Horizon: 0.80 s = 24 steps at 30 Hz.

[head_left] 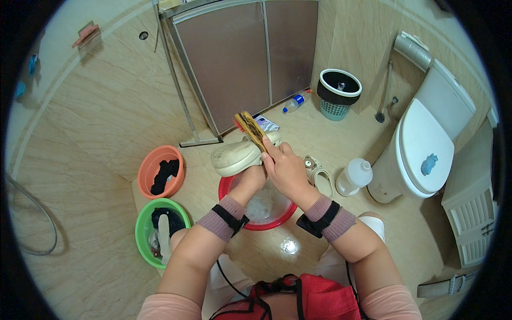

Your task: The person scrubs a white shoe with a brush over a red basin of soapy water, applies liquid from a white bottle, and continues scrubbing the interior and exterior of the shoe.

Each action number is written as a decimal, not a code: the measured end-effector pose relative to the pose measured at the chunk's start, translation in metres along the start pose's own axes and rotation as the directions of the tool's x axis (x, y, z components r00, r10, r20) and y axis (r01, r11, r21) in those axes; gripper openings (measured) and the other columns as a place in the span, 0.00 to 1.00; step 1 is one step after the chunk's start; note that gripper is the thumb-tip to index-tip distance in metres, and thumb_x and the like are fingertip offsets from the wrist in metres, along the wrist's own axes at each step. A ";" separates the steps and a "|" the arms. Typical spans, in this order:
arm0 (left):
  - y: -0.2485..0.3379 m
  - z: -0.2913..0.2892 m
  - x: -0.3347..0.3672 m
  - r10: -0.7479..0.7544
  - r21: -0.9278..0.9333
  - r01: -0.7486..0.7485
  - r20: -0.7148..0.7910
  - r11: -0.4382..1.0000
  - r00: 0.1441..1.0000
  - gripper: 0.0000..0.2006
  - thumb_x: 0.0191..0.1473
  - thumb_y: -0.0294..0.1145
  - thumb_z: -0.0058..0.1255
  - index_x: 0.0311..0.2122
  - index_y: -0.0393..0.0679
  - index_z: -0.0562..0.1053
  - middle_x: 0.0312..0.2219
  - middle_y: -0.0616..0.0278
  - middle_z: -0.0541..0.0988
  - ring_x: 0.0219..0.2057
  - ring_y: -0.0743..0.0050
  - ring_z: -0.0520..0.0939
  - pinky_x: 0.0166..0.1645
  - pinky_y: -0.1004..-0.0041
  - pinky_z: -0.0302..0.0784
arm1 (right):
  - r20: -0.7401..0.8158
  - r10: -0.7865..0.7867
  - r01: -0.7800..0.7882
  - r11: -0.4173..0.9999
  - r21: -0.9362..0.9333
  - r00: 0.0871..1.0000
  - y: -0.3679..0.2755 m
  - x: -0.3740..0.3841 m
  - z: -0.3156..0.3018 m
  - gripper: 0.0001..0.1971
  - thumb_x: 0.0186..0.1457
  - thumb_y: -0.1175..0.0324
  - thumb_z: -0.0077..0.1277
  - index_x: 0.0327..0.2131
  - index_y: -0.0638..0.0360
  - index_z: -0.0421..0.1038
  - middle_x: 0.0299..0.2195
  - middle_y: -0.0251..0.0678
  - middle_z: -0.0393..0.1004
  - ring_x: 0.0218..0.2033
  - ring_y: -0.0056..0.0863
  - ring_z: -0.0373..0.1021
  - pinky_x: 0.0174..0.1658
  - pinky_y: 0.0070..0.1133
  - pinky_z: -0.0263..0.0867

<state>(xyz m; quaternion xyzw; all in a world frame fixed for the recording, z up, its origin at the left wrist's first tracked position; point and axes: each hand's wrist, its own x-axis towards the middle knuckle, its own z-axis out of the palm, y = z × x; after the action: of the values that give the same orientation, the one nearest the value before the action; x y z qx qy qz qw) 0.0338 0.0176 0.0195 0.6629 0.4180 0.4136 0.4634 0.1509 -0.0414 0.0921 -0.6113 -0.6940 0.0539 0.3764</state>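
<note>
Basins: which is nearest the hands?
The red basin, just beneath them; the orange basin and green basin, both holding dark cloth, stand farther left.

Shoe [237,158]: cream, thick-walled, greyish smudges on its upturned face. Held off the floor mid-scene, lengthwise left to right, rounded end left. Brush [250,128]: yellow-brown back, dark worn patches, reddish bristles showing at far end, facing left. Lies aslant, far-left to near-right, across shoe's right half. Bristle contact unclear.
</note>
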 end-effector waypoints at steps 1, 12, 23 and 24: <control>-0.001 -0.002 0.000 -0.005 0.000 0.005 -0.001 1.000 1.000 0.23 0.59 0.36 0.47 0.59 0.42 0.66 0.59 0.46 0.66 0.59 0.47 0.67 0.63 0.61 0.58 | 0.005 0.002 -0.002 1.000 0.002 1.000 0.005 0.002 0.002 0.19 0.59 0.60 0.47 0.52 0.51 0.72 0.30 0.46 0.71 0.29 0.47 0.73 0.33 0.37 0.70; 0.001 0.000 0.005 -0.085 0.299 0.069 0.042 0.952 0.995 0.24 0.60 0.38 0.45 0.60 0.42 0.63 0.59 0.43 0.66 0.59 0.44 0.66 0.61 0.58 0.61 | -0.059 0.097 -0.103 0.989 -0.110 0.994 0.035 0.015 -0.005 0.19 0.58 0.59 0.49 0.53 0.49 0.72 0.32 0.46 0.71 0.29 0.46 0.72 0.32 0.36 0.69; -0.009 0.002 0.007 -0.042 0.140 0.038 0.025 0.989 0.999 0.24 0.59 0.34 0.47 0.60 0.40 0.64 0.56 0.45 0.69 0.58 0.52 0.69 0.60 0.64 0.62 | -0.012 0.163 -0.163 0.978 -0.132 0.987 0.044 0.017 -0.002 0.21 0.58 0.59 0.49 0.54 0.49 0.70 0.32 0.46 0.70 0.28 0.47 0.72 0.33 0.36 0.70; 0.001 0.002 0.003 -0.123 0.068 0.124 -0.021 0.990 0.992 0.23 0.59 0.33 0.47 0.59 0.40 0.65 0.55 0.47 0.70 0.57 0.54 0.70 0.60 0.65 0.63 | -0.001 0.077 -0.076 0.990 -0.121 0.997 0.033 0.010 0.002 0.20 0.58 0.59 0.49 0.54 0.49 0.71 0.32 0.46 0.71 0.29 0.47 0.72 0.33 0.36 0.70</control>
<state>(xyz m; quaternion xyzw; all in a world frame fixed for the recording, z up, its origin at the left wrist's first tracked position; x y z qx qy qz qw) 0.0373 0.0198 0.0207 0.6478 0.4763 0.3751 0.4613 0.1766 -0.0238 0.0770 -0.6590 -0.6729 0.0273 0.3349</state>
